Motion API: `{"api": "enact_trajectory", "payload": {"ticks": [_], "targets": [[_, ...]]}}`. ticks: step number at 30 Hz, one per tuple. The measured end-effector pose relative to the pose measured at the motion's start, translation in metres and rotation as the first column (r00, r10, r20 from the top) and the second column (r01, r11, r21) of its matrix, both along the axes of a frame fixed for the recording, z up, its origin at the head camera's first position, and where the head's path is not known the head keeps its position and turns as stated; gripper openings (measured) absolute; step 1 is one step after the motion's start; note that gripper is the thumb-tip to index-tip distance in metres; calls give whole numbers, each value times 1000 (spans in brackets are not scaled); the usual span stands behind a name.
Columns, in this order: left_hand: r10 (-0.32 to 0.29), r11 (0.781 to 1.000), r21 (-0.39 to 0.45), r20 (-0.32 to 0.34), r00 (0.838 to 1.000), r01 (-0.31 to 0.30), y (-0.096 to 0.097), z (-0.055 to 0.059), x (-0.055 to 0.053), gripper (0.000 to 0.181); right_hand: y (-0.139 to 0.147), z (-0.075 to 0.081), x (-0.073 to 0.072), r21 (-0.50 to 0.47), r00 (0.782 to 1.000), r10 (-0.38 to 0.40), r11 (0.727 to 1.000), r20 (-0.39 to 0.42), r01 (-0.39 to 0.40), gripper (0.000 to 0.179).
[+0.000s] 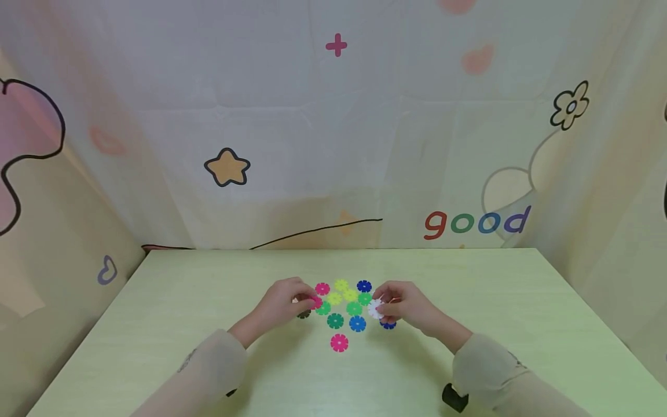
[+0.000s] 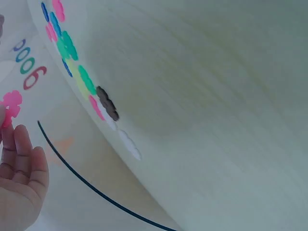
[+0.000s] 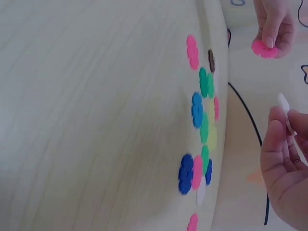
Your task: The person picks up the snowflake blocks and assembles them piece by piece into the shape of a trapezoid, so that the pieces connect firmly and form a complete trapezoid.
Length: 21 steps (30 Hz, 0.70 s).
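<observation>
My left hand (image 1: 281,301) pinches a pink notched plastic disc (image 1: 316,302) between thumb and fingers, above the left side of a group of similar discs. In the right wrist view this pink disc (image 3: 263,49) is clear of the table. A white notched disc (image 1: 374,309) is pinched in my right hand (image 1: 411,304), over the group's right side. The right wrist view shows the white disc (image 3: 283,101) nearly edge-on at the fingertips. Between the hands lie a dark green disc (image 1: 335,321), a blue disc (image 1: 357,324) and several yellow and light green ones.
Closest to me lies a pink disc (image 1: 339,343). A brown disc (image 2: 107,103) and a white disc (image 2: 130,144) lie toward the left. Dark blue discs, one at the back (image 1: 364,286), lie toward the right. Behind the table (image 1: 182,324) hangs a printed curtain (image 1: 312,145).
</observation>
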<state>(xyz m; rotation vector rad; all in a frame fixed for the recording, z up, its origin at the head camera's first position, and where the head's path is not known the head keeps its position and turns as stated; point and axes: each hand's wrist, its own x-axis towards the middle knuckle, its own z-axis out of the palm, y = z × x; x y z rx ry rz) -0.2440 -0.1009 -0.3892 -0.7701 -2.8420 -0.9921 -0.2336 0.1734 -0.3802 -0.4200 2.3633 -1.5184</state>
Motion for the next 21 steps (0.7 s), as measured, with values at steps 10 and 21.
{"api": "enact_trajectory", "payload": {"ticks": [10, 21], "targets": [[-102, 994, -46, -118, 988, 97, 14, 7, 19, 11, -21, 4, 13, -52, 1000, -9, 999, 24, 11, 28], [-183, 983, -53, -202, 962, 176, 24, 12, 32, 10, -33, 6, 22, -116, 998, 4, 993, 70, 4, 29]]}}
